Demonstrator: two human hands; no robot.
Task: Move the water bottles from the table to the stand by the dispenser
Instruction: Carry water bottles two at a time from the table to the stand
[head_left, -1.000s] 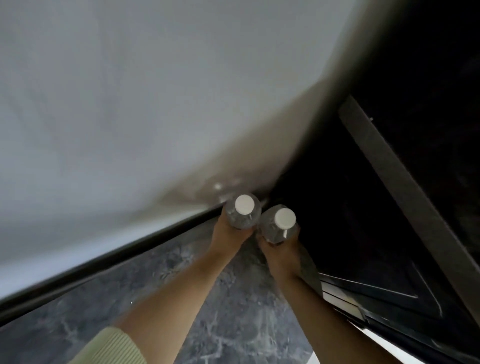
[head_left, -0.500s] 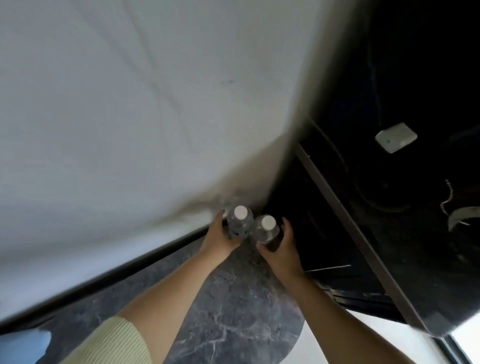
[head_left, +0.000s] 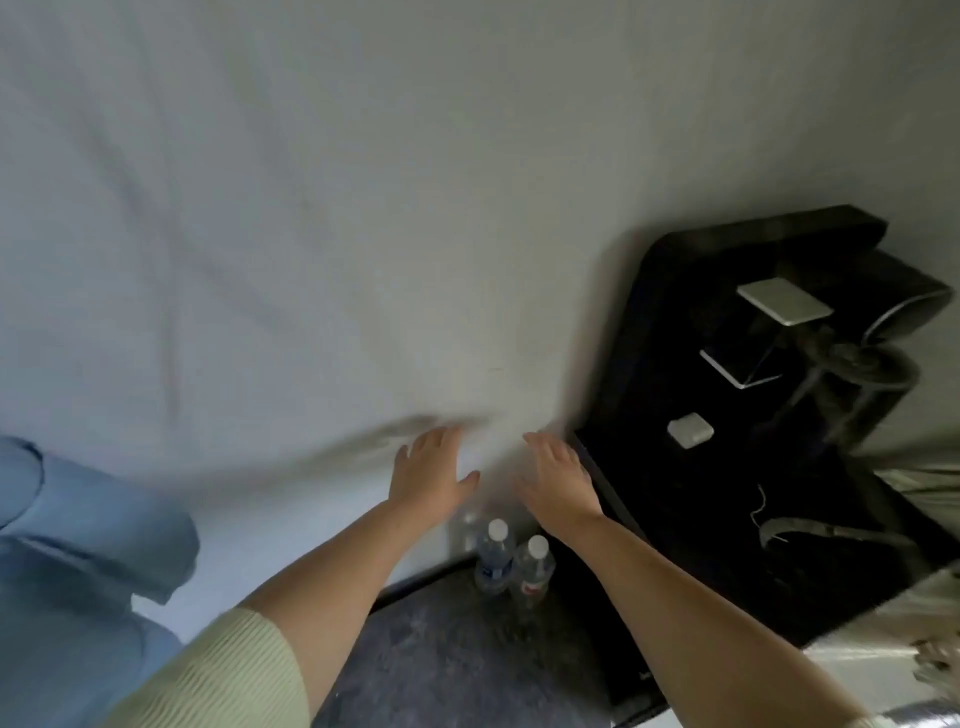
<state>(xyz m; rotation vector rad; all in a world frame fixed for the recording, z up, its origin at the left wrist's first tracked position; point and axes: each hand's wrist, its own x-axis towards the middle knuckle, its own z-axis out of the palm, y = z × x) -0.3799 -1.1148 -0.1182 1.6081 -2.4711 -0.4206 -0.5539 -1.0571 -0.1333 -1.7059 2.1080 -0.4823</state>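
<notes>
One head-worn camera gives the only view. It looks steeply down and forward along both forearms, close to a white wall (head_left: 363, 208) that fills the upper frame. The left hand (head_left: 431, 480) and right hand (head_left: 558, 488) sit near the centre, the dark floor (head_left: 457, 660) far below. Wide-angle bending curves the edges.

We see dark marbled floor (head_left: 457, 670) at the foot of the white wall. Two clear bottles (head_left: 511, 564) stand upright on it, white caps on, touching side by side, right next to the black unit (head_left: 691, 545).
</notes>
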